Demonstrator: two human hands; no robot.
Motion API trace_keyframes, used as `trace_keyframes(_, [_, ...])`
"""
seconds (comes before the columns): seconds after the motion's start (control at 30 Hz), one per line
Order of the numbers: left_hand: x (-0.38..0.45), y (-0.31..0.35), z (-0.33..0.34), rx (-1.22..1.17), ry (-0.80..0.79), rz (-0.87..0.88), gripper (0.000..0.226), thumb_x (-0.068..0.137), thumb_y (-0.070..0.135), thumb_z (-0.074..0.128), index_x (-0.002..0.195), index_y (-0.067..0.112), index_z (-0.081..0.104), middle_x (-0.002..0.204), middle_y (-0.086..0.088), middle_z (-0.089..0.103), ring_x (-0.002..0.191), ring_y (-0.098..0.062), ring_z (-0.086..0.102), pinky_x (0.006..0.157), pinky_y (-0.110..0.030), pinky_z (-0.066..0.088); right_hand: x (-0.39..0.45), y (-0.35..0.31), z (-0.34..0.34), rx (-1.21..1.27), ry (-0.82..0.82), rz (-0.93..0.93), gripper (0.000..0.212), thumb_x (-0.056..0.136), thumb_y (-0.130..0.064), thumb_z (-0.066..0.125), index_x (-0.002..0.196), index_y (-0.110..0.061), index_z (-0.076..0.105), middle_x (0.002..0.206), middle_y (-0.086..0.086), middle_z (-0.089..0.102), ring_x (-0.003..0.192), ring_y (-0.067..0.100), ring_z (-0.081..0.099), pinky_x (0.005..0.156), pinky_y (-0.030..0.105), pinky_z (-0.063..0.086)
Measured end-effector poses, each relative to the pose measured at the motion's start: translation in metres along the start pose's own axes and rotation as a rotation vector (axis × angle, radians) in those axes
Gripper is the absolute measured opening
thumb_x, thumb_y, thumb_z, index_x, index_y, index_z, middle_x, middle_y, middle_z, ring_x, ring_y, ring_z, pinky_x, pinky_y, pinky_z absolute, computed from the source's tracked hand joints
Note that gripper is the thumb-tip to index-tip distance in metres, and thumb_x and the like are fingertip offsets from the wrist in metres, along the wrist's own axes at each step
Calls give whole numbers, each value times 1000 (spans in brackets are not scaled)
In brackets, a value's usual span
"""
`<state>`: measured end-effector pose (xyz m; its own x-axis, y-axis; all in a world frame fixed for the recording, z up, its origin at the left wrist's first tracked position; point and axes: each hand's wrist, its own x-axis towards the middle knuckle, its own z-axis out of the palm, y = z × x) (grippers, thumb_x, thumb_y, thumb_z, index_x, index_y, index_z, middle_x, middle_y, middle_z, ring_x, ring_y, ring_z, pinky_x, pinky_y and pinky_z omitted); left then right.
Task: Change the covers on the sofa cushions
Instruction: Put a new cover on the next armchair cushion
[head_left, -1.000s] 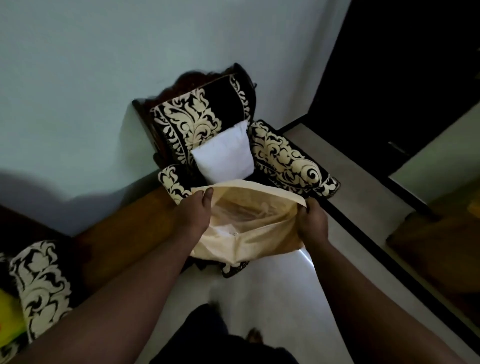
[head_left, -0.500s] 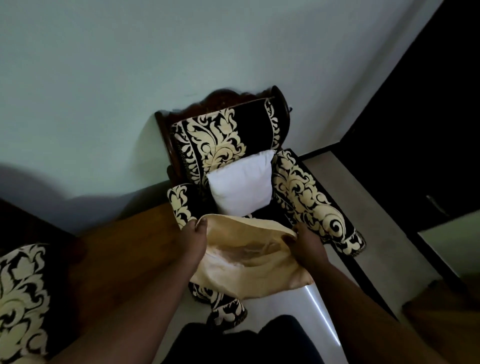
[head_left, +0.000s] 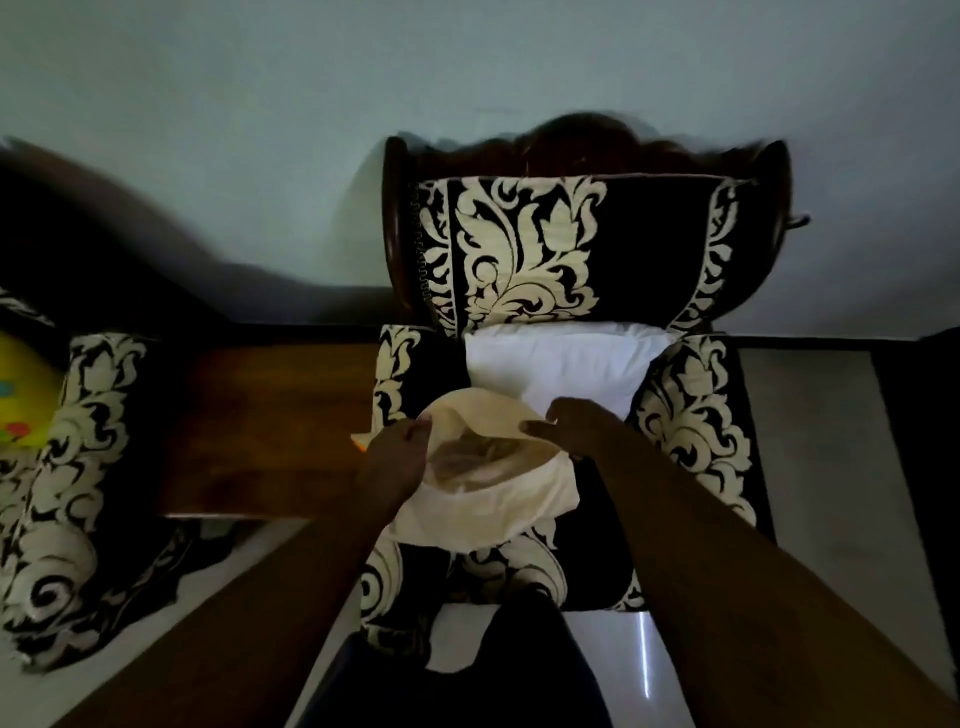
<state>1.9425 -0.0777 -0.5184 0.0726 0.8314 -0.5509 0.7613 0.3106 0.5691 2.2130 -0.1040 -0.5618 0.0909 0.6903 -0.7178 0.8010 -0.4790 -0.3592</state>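
Note:
A bare white cushion leans against the back of a black armchair with cream leaf patterns. Just in front of the cushion I hold a cream cushion cover over the seat, its mouth spread wide toward me. My left hand grips the left edge of the opening. My right hand pinches the right edge, its knuckles close to the cushion's lower edge. The bottom of the cover hangs down over the seat front.
A brown wooden side table stands left of the armchair. Further left is a second patterned sofa arm with a yellow object on it. A pale wall runs behind, with glossy floor to the right.
The view has swung to face the armchair squarely and closer. Both hands carried the open cover up toward the white cushion, and the right hand now reaches its lower edge.

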Motion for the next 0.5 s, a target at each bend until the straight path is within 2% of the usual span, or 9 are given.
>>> trace_keyframes(0.07, [13,12,16,16,3,-45,55,107,50,34,108,7,68,96,-13,62,97,-34,61,82,-39,48,42,10,-22,-86,54,-7,93,82,-83,51,146,-16,42,144,15,50,128,34,52,103,46,45])
trace_keyframes(0.17, [26,18,31,22,29,-102,55,105,54,35,110,13,70,103,-14,68,96,-33,63,83,-38,50,89,15,-44,-222,286,-37,95,87,-68,60,158,-21,18,157,15,32,144,36,34,112,57,34])
trace_keyframes(0.23, [31,16,38,25,54,-140,50,105,52,37,116,17,71,108,-10,69,101,-30,63,83,-34,46,116,21,-51,-333,285,-43,102,87,-62,65,160,-22,7,166,12,17,153,31,17,118,64,21])
trace_keyframes(0.3, [30,12,40,-6,80,-170,46,105,51,40,115,18,71,108,-8,69,101,-28,63,85,-34,47,134,31,-48,-408,199,-7,117,81,-65,71,160,-23,-5,168,11,8,155,29,6,118,71,11])
trace_keyframes(0.4, [25,1,36,-68,101,-204,44,106,48,42,108,16,71,101,-5,68,95,-25,61,85,-38,49,141,37,-31,-536,170,31,141,66,-71,79,159,-20,-14,162,16,16,153,35,12,111,77,5])
trace_keyframes(0.5, [21,-14,31,-65,113,-229,42,106,44,43,109,13,70,95,-3,62,93,-25,59,79,-34,43,138,31,-9,-655,157,88,144,63,-69,81,159,-14,-12,155,20,28,144,42,25,110,78,8])
